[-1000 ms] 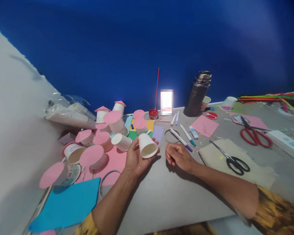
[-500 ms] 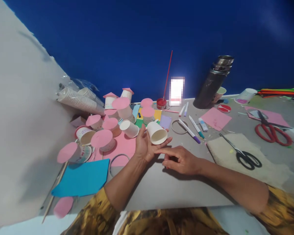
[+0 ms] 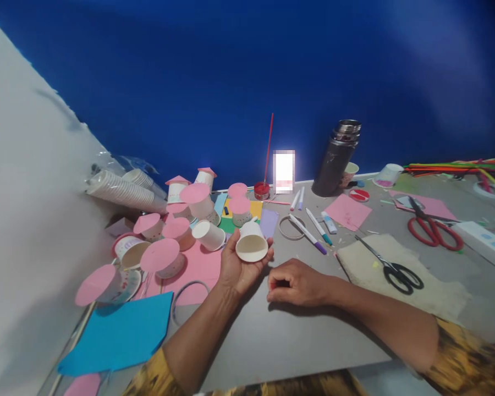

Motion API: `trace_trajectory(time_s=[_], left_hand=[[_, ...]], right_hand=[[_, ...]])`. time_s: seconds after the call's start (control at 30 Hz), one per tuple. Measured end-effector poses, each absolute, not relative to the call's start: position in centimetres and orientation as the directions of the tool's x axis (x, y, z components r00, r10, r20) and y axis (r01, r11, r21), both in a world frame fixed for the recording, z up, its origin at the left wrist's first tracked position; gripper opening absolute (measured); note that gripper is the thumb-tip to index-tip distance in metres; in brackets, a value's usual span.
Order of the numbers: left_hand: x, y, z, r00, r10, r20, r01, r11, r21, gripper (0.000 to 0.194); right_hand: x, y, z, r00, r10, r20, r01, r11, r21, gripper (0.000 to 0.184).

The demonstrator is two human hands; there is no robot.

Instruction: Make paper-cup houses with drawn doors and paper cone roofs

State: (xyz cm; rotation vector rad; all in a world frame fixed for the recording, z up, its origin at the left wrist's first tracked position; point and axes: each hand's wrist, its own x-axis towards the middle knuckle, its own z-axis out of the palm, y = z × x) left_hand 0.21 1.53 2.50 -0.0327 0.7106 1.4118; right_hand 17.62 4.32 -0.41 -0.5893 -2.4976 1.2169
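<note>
A white paper cup (image 3: 251,246) rests in my left hand (image 3: 240,272), its open mouth tilted toward me and my fingers curled around its side. A small white strip stands up at the cup's back. My right hand (image 3: 296,283) is closed just to the right, apart from the cup, low over the table. A bit of red shows inside its curled fingers, too small to name. Left of the cup, another white paper cup (image 3: 208,235) lies tipped on pink paper (image 3: 198,269).
Several paper cups with pink discs (image 3: 160,256) crowd the left, near blue sheets (image 3: 119,333). Ahead are a tape ring (image 3: 292,227), markers (image 3: 308,235) and a dark flask (image 3: 336,159). Black-handled scissors (image 3: 403,276), red-handled scissors (image 3: 435,234) and a power strip (image 3: 484,245) lie right.
My right hand's extended index finger has curled in and moved away from my left hand. My left fingers have closed more around the cup. The view has shifted slightly right.
</note>
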Motion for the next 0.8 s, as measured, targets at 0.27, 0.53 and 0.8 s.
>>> trace_trajectory(time_s=[0.27,0.53,0.8], left_hand=[[-0.2,1.6,2.3,-0.016,0.911,-0.411,-0.866,0.193,0.462,0.04],[-1.1,1.8,2.4,-0.092,0.902,-0.422,-0.824,0.169,0.541,0.047],[-0.3,1.4,2.1,-0.269,0.936,-0.228,-0.527,0.056,0.848,0.065]], right_hand=[[17.3,4.7,0.5,-0.842,0.533,0.08,0.271,0.548,-0.791,0.02],[17.4,5.6,1.2,-0.732,0.667,0.138,0.314,0.511,-0.8,0.043],[17.6,6.0,1.8,-0.617,0.776,0.127,0.315,0.392,-0.864,0.031]])
